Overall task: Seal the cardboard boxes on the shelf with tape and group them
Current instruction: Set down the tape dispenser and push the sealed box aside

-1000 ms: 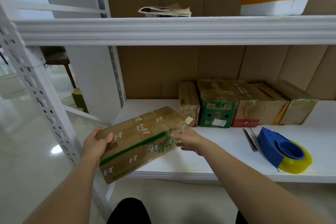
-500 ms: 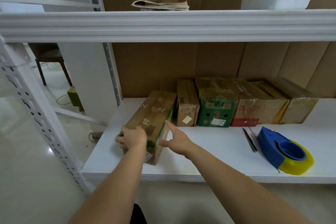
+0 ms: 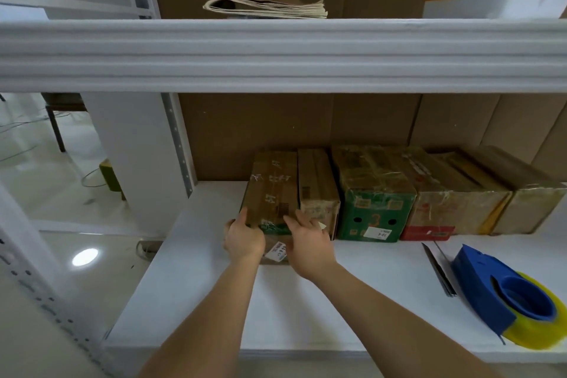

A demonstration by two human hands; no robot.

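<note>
both hands [image 3: 276, 239] flat against box [image 3: 273, 187]

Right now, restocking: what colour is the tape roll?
Yellow tape roll, head view, in blue dispenser.

The brown cardboard boxes [image 3: 306, 190] look matt, some wrapped in glossy clear tape. At four o'clock, a blue plastic tape dispenser [image 3: 491, 288] has a smooth sheen. The white shelf board [image 3: 214, 301] is smooth and matt.

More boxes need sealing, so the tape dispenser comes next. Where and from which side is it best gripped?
Probably the blue body of the tape dispenser, taken from above and from its left. It lies flat on the white shelf, with the yellow tape roll on its near right side, so the blue part looks freest for a grip.
</note>
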